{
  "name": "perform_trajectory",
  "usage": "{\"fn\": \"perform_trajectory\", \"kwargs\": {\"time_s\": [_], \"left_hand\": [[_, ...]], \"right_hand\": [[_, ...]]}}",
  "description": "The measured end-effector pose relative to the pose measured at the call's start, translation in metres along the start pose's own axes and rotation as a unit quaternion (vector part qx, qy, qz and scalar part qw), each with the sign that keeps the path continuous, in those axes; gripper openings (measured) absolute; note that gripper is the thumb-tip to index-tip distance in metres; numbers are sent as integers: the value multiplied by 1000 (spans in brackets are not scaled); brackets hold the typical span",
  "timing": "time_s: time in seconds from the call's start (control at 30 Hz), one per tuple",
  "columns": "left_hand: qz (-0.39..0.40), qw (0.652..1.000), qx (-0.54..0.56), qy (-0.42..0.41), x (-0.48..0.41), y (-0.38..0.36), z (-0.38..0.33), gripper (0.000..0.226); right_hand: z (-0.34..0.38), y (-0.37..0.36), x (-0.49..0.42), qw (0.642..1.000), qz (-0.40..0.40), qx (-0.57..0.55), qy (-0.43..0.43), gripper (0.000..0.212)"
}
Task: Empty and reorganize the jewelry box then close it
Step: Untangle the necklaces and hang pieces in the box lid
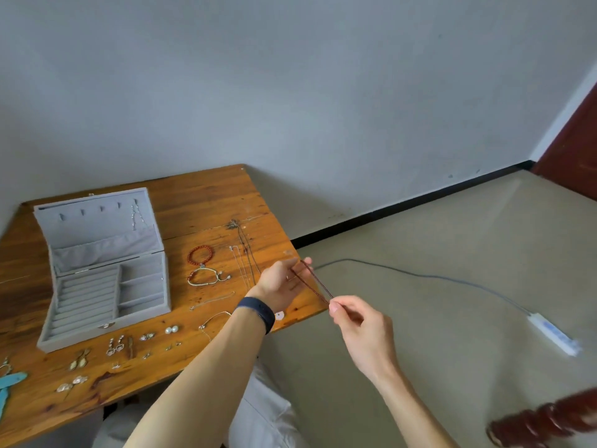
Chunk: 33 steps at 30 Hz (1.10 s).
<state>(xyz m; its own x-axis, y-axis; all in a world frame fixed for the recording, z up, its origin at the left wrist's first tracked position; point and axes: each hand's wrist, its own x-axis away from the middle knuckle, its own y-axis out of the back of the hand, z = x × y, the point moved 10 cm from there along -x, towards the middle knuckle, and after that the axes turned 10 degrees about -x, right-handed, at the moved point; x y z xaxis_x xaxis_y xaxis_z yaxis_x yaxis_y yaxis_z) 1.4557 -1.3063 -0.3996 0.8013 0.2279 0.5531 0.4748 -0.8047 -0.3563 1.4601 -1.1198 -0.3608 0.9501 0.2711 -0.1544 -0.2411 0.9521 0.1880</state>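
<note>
A grey jewelry box (103, 286) stands open on the left of the wooden table (200, 202), its compartments bare; one thin chain hangs inside the lid. My left hand (281, 282) and my right hand (355, 321) stretch a thin dark red beaded strand (315, 282) between them above the table's right edge. The left fingertips pinch its far end, the right fingertips its near end. A dark band sits on my left wrist.
Laid out on the table are a red bead bracelet (200, 253), a pale bangle (206, 276), thin chains (245, 253), pearl studs (171, 329), several earrings (116, 345) and a turquoise piece (9, 383). A cable and power strip (554, 337) lie on the floor at right.
</note>
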Motion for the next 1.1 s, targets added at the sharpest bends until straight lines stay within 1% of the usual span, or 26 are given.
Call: {"fn": "perform_trajectory", "kwargs": {"time_s": [0.17, 0.27, 0.33, 0.37, 0.43, 0.47, 0.5, 0.6, 0.7, 0.8, 0.87, 0.93, 1.03, 1.1], "left_hand": [[-46, 998, 19, -45, 1, 35, -43, 17], [-80, 994, -18, -73, 14, 74, -75, 16], [-108, 988, -66, -88, 28, 105, -96, 21], [-121, 982, -110, -92, 37, 121, -106, 21], [-133, 961, -224, -87, 56, 151, -122, 22], [-133, 951, -268, -82, 66, 166, -128, 24], [-131, 945, -288, -77, 75, 181, -132, 25], [-102, 951, -280, -86, 103, 219, -142, 19], [-80, 956, -255, -125, 131, 245, -152, 7], [-68, 954, -240, -163, 159, 263, -162, 18], [-64, 955, -217, -193, 175, 272, -170, 19], [-71, 957, -172, -224, 191, 283, -182, 17], [-97, 955, -119, -254, 212, 307, -198, 18], [-126, 951, -114, -258, 222, 323, -204, 20]], "right_hand": [[-29, 4, 12, 997, -27, -52, -44, 15], [-34, -7, 10, 995, -29, -74, -55, 16], [-31, -24, 5, 996, -5, -68, -52, 25], [-29, -35, 3, 996, 13, -64, -56, 30], [-28, -59, -1, 994, 53, -60, -73, 27], [-27, -71, -2, 993, 72, -55, -78, 23], [-25, -82, -3, 992, 89, -47, -77, 21], [-16, -112, -4, 990, 125, -24, -66, 16], [-9, -143, -5, 982, 161, -53, -88, 12], [1, -182, -1, 957, 241, -90, -134, 24], [7, -210, 7, 930, 308, -113, -164, 29], [13, -233, 13, 905, 351, -151, -189, 32], [20, -260, 18, 868, 354, -246, -247, 39], [23, -277, 20, 835, 349, -313, -290, 38]]}}
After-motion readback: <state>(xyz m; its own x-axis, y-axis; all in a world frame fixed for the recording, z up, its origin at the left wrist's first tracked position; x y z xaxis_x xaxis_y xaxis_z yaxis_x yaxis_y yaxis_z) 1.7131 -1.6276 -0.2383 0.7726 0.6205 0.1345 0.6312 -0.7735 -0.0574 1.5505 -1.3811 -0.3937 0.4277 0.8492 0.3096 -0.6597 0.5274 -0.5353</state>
